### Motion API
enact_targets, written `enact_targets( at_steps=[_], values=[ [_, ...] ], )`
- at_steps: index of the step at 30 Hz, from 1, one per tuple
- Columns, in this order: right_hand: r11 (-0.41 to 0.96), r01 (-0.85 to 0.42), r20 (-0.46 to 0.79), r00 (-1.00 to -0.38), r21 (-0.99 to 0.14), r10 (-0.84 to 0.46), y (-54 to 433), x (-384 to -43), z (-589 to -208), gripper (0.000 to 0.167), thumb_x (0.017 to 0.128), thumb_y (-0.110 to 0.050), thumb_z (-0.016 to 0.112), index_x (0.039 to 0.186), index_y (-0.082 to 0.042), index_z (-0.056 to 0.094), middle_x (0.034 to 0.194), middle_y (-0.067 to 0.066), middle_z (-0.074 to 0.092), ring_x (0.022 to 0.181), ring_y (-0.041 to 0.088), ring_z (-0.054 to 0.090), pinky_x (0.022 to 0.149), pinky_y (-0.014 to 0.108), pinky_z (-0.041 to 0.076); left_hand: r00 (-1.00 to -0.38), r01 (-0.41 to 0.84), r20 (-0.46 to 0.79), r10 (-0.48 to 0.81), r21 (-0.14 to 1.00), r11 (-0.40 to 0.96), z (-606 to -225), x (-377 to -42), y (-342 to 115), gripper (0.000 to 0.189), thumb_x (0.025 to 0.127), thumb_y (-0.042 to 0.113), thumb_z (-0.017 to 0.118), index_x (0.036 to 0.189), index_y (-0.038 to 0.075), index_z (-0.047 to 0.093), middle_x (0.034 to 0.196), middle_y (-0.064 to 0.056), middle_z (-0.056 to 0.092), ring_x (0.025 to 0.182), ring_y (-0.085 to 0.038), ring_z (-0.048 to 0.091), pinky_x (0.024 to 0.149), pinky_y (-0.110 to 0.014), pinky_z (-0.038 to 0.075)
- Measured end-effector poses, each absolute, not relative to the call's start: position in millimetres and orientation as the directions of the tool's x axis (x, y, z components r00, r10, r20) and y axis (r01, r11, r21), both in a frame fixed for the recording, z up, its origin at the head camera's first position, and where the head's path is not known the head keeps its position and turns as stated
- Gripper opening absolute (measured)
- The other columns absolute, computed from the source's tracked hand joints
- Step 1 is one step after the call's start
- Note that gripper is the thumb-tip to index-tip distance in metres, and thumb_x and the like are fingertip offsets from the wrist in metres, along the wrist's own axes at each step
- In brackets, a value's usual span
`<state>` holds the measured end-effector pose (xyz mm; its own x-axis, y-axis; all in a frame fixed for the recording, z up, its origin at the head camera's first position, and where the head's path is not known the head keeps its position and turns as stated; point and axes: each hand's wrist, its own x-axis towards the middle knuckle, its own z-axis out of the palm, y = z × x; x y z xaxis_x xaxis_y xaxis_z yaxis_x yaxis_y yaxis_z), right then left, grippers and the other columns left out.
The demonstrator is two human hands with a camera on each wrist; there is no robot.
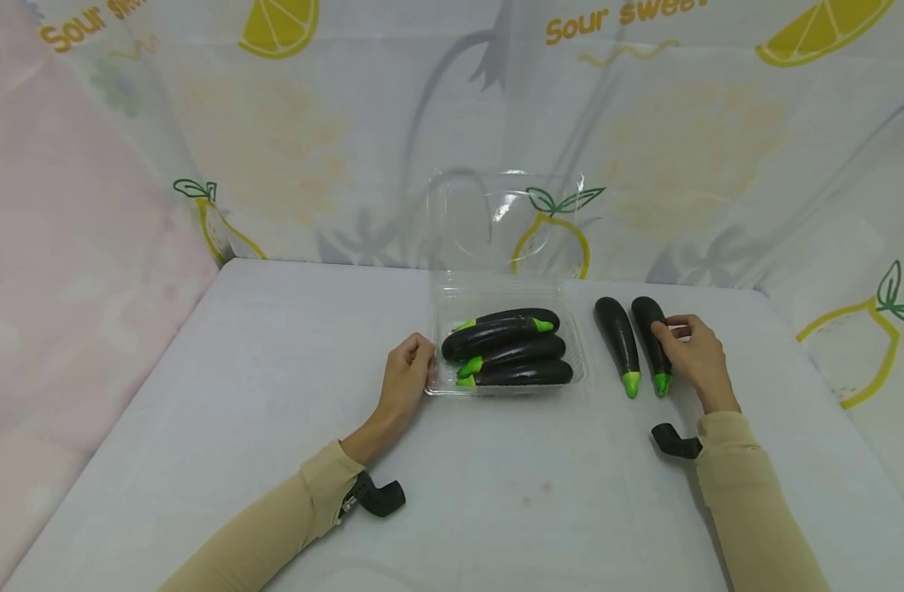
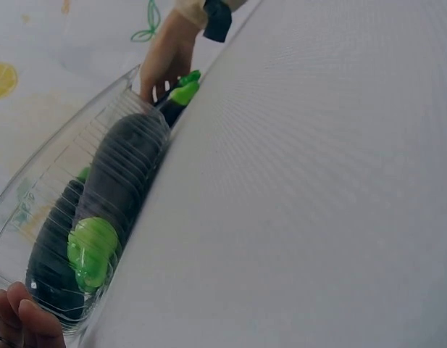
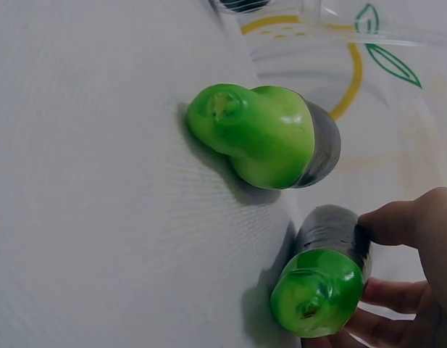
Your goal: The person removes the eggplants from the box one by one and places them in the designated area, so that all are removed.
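A clear plastic clamshell box stands on the table with its lid raised at the back. Several dark eggplants with green stem ends lie across it. My left hand holds the box's left edge, its curled fingers at the rim in the left wrist view. To the right of the box, two eggplants lie side by side on the table. My right hand grips the farther right eggplant, thumb on one side and fingers on the other. The second eggplant lies just left of it, untouched.
A white cloth covers the table. Behind it hangs a lemon-printed curtain, close to the raised lid. A pinkish cloth hangs on the left. Each wrist wears a black camera mount.
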<state>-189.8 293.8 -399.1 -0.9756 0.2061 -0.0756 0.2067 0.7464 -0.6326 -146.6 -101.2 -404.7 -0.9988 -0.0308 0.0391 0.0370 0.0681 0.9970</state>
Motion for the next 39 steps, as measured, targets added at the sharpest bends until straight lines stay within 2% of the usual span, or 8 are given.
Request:
enact_targets(
  at_steps=[8,22,27,31,34,37,39],
  values=[
    [0.750,0.206,-0.076,-0.976,-0.628,0.205,294,-191,-398,0.068,0.096,-0.052,0.036,0.138,0.002,0.038,0.128,0.029,0.046,0.111,0.044,0.048,0.079,0.046,0.043,-0.998,0.024,0.030,-0.056,0.994,0.106,-400,-146,-101,0.022,0.094,0.007,0.045,0.073,0.000,0.049,0.055,0.002,0.043,0.049,-0.007,0.041,0.048,-0.018,0.035],
    [0.735,0.226,-0.109,-0.973,-0.639,0.204,292,-192,-399,0.071,0.095,-0.054,0.036,0.139,0.001,0.036,0.130,0.029,0.044,0.114,0.044,0.046,0.084,0.051,0.042,-0.999,-0.025,-0.023,-0.027,0.998,0.066,-401,-146,-104,0.024,0.096,0.010,0.045,0.087,-0.012,0.050,0.057,0.001,0.044,0.050,-0.007,0.042,0.049,-0.018,0.037],
    [0.744,0.213,-0.084,-0.974,-0.633,0.208,293,-190,-398,0.069,0.095,-0.053,0.036,0.137,0.002,0.037,0.128,0.029,0.046,0.114,0.044,0.046,0.082,0.049,0.042,-1.000,-0.021,-0.020,-0.022,0.998,0.053,-404,-148,-103,0.023,0.096,0.010,0.046,0.085,-0.010,0.050,0.057,0.003,0.044,0.050,-0.007,0.042,0.049,-0.018,0.038],
    [0.750,0.180,-0.010,-0.974,-0.636,0.225,294,-188,-394,0.066,0.096,-0.051,0.038,0.135,0.002,0.040,0.123,0.027,0.048,0.112,0.042,0.048,0.078,0.044,0.041,-1.000,-0.003,-0.002,-0.016,0.999,0.048,-404,-149,-103,0.023,0.096,0.010,0.046,0.084,-0.010,0.050,0.057,0.003,0.044,0.050,-0.007,0.043,0.048,-0.018,0.038],
    [0.753,0.118,0.093,-0.968,-0.648,0.232,289,-188,-389,0.058,0.096,-0.045,0.041,0.131,0.001,0.044,0.118,0.024,0.050,0.105,0.037,0.050,0.073,0.037,0.039,-1.000,0.006,0.007,-0.016,0.999,0.051,-404,-148,-103,0.023,0.096,0.010,0.046,0.084,-0.010,0.050,0.057,0.003,0.044,0.049,-0.007,0.042,0.048,-0.018,0.038],
    [0.749,0.001,0.230,-0.952,-0.662,0.204,278,-189,-380,0.047,0.096,-0.035,0.046,0.127,0.001,0.048,0.112,0.021,0.053,0.096,0.023,0.051,0.072,0.028,0.039,-1.000,0.009,0.010,-0.014,0.999,0.051,-404,-148,-102,0.024,0.097,0.010,0.046,0.085,-0.011,0.050,0.057,0.003,0.044,0.049,-0.007,0.042,0.048,-0.018,0.037],
    [0.737,-0.124,0.326,-0.935,-0.664,0.136,269,-190,-375,0.041,0.096,-0.027,0.050,0.125,0.001,0.050,0.109,0.019,0.054,0.093,0.012,0.049,0.073,0.022,0.039,-1.000,0.009,0.009,-0.012,0.999,0.050,-404,-148,-102,0.024,0.097,0.010,0.046,0.085,-0.011,0.050,0.057,0.002,0.044,0.049,-0.007,0.042,0.048,-0.018,0.037]
  ],
)
